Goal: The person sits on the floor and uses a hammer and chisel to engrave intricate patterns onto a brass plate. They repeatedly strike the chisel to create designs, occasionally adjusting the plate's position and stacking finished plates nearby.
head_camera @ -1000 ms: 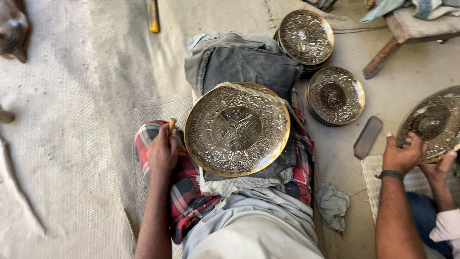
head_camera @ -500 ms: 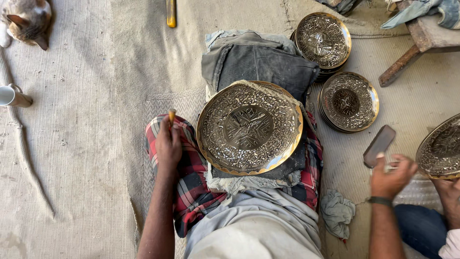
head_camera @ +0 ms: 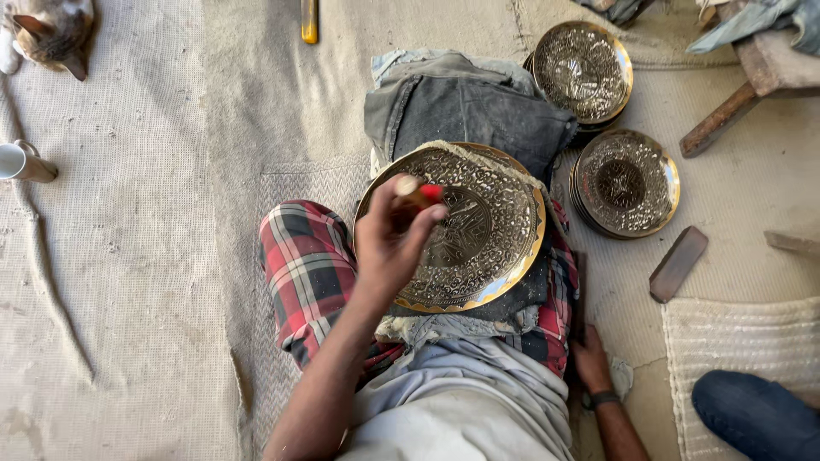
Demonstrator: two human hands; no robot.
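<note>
Left hand (head_camera: 393,243) has come up off the knee since a second ago and now sits over the left half of the engraved brass plate (head_camera: 465,226). Its fingers (head_camera: 423,235) are curled shut around a small tool with a red end (head_camera: 418,195); it was held low beside the plaid knee (head_camera: 307,273) before. Judged: the tool is being brought to the plate face for working.

Tool's long axis runs roughly left–right, red end toward the plate centre, pale butt end away from it.

Plate lies face up on the lap, tilted slightly, directly under and to the right of the fingers.

Right hand (head_camera: 591,358), wearing a wrist band, has dropped to the floor (head_camera: 154,256) by the right hip; it rests flat, holding nothing.

Two more plates (head_camera: 623,183) lie well beyond.
</note>
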